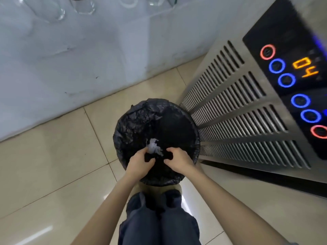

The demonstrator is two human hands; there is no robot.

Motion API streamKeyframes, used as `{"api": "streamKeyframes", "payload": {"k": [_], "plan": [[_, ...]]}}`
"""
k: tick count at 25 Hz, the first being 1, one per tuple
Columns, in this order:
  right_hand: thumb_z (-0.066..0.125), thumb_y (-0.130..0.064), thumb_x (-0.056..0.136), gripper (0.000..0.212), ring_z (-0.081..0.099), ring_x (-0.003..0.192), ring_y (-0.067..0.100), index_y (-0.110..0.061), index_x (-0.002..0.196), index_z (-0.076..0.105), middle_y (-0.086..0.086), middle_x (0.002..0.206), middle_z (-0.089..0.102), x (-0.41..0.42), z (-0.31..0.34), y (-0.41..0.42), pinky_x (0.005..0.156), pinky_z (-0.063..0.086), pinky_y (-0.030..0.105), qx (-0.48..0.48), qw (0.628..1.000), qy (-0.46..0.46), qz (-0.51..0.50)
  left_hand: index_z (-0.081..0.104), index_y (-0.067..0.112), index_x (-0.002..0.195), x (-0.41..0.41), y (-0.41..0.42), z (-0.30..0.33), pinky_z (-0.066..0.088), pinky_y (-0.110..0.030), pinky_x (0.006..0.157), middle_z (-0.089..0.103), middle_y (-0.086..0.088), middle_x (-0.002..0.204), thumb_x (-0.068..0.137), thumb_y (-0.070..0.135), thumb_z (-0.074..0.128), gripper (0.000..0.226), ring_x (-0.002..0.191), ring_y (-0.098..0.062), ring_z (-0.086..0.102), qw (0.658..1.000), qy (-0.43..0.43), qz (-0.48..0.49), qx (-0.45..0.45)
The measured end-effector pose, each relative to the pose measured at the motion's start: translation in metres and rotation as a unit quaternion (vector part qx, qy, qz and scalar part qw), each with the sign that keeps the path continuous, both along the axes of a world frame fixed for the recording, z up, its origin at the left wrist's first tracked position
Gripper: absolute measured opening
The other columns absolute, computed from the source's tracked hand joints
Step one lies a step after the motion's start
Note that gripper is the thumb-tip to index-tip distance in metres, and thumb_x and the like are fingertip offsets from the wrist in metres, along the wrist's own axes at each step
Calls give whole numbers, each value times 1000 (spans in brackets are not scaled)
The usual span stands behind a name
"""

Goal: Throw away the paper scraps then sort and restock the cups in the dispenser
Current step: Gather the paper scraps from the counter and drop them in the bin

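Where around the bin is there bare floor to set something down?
Bare tile lies left of the bin, bordered by the white wall. A smaller patch sits behind it, between wall and machine. It is crowded to the right, where the bin nearly meets the machine, and in front, where both hands and the legs are.

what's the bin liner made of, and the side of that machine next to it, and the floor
Bin liner: looks like thin black plastic film, crinkled and faintly glossy where it folds over the rim.
Machine side: probably brushed stainless steel, grey and matte-shiny, with rows of punched vent slots.
Floor: seemingly glazed ceramic tile, beige, with grout lines and bright reflections.
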State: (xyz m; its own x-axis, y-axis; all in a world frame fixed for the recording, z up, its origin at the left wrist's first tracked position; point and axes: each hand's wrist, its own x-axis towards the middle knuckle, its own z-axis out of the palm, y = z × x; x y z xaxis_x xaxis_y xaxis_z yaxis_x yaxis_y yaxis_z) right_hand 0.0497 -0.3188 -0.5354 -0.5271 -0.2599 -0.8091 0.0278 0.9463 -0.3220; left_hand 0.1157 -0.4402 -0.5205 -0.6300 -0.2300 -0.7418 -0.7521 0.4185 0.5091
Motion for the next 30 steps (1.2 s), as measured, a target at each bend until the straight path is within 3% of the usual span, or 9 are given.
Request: {"api": "streamKeyframes", "payload": {"k": [5,9,12,21,27,30], "plan": [[55,-36,85,62,27,136,30,-17,138,28,12,149,28,1,65,-1,110,29,44,23,995,46,83,22,17,141,4,-8,58,28,-43,113,25,-8,152,88,32,48,61,138,-25,28,991,-15,-112,-71],[55,-40,85,70,7,143,28,-23,142,18,9,156,9,0,141,-5,116,9,46,25,992,74,103,16,24,142,5,-16,134,18,-46,116,18,-6,155,89,37,42,60,142,-27,18,981,-4,-147,-126],[55,-40,84,73,0,144,26,-26,142,13,8,157,3,5,205,-6,117,3,46,4,990,102,98,14,27,142,6,-23,194,13,-49,116,16,-7,155,89,41,41,61,142,-28,15,976,16,-161,-147],[54,-40,84,75,-4,144,23,-28,142,8,4,157,-2,15,365,-7,117,-2,42,-55,970,221,89,3,32,142,-4,-39,355,-1,-49,116,2,-6,157,87,50,40,69,144,-30,-2,945,93,-230,-212],[54,-40,85,78,-7,144,22,-29,143,4,4,157,-5,11,444,10,117,-2,41,-63,954,288,56,1,30,142,-13,-31,424,-1,-49,116,0,-5,157,85,52,40,73,144,-28,-3,915,173,-263,-252],[52,-42,85,77,-4,144,22,-28,143,5,4,157,-2,6,479,34,117,-1,41,-48,941,333,26,4,31,142,-24,-16,454,0,-47,117,4,-2,157,79,64,34,78,145,-25,0,896,235,-271,-260]]}}
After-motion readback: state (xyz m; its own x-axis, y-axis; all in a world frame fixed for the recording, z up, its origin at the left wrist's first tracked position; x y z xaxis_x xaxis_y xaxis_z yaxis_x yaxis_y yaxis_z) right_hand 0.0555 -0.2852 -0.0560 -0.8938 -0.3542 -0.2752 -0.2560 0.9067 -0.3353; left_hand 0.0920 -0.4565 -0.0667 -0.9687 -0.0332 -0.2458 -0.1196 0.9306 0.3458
